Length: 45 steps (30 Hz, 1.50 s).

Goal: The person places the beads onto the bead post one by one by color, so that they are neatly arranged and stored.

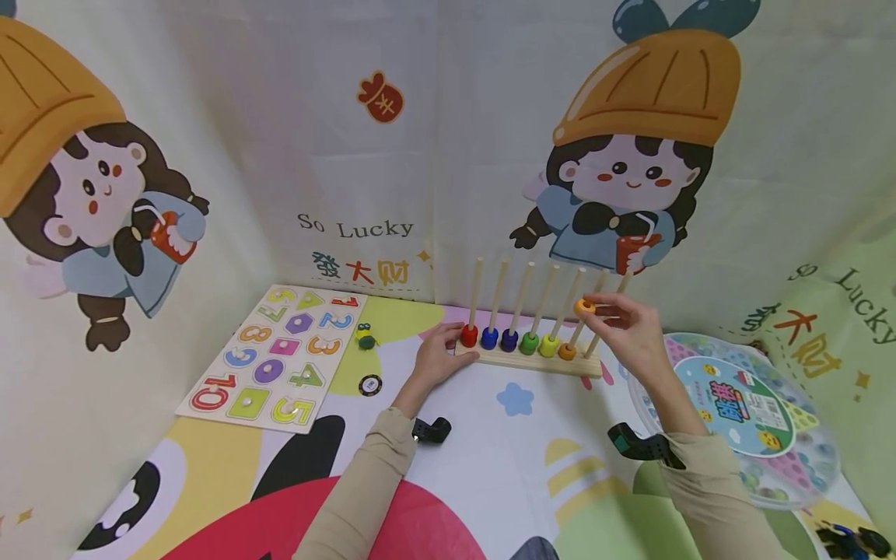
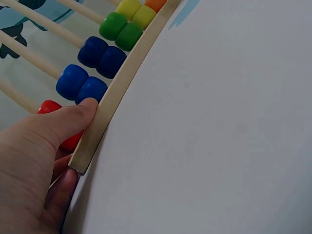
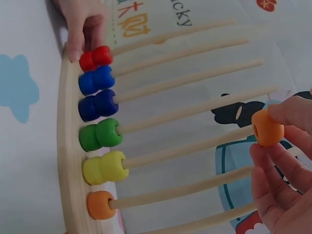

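A wooden peg rack (image 1: 528,359) stands on the table with a row of upright pegs. Red beads (image 3: 96,58), blue beads (image 3: 96,79), dark blue beads (image 3: 98,105), green beads (image 3: 101,134) and yellow beads (image 3: 105,166) sit in pairs at the foot of their pegs. One orange bead (image 3: 101,204) sits on the sixth peg; the last peg bears none. My left hand (image 1: 439,354) grips the rack's left end, thumb at the front. Up among the pegs, my right hand (image 1: 630,327) pinches another orange bead (image 3: 268,127); whether a peg enters it I cannot tell.
To the left lies a number puzzle board (image 1: 273,358), with a small green-and-yellow toy (image 1: 365,337) and a round black chip (image 1: 370,385) beside it. A round clear game box (image 1: 735,408) is right of the rack. A printed cloth (image 1: 448,155) hangs behind.
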Motion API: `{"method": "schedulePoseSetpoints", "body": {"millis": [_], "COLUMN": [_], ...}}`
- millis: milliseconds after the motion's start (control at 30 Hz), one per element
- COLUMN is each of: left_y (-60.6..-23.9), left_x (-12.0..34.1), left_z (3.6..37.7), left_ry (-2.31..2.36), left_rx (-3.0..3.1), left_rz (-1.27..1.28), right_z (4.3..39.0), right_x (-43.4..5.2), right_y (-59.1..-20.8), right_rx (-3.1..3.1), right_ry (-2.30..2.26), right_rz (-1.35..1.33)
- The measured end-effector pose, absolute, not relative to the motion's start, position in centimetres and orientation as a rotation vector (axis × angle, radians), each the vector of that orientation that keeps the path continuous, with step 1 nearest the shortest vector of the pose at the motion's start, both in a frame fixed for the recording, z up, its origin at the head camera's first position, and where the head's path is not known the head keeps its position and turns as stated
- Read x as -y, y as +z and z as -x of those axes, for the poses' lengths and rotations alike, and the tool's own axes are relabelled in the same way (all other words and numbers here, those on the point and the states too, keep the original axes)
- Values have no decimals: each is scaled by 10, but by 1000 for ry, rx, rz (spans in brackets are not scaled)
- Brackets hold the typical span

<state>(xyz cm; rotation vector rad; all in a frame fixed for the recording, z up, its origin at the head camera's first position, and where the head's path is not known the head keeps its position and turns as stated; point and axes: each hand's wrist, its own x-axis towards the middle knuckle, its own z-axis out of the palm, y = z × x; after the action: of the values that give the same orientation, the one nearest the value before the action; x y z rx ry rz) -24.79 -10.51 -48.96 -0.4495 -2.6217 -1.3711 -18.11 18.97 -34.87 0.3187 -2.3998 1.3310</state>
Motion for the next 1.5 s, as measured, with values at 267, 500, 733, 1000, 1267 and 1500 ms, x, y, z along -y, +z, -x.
{"method": "schedulePoseSetpoints", "body": {"millis": [267, 500, 733, 1000, 1267, 1500], "left_y": [-491, -492, -494, -494, -494, -494], "left_x": [106, 107, 108, 107, 106, 105], "left_z": [248, 248, 249, 248, 248, 248], "left_ry": [-1367, -1369, -1374, -1369, -1365, -1383], "left_rx": [2609, 2596, 2589, 2603, 2602, 2592], "left_rz": [460, 472, 475, 467, 467, 469], "right_z": [187, 191, 192, 192, 192, 192], "right_x": [-193, -194, -193, -192, -194, -194], "right_y": [-343, -339, -335, -330, -327, -323], "right_rx": [2400, 2385, 2369, 2337, 2296, 2260], "right_ry": [1318, 1307, 1296, 1309, 1303, 1277], "right_rz": [-298, -282, -259, -226, -233, -253]}}
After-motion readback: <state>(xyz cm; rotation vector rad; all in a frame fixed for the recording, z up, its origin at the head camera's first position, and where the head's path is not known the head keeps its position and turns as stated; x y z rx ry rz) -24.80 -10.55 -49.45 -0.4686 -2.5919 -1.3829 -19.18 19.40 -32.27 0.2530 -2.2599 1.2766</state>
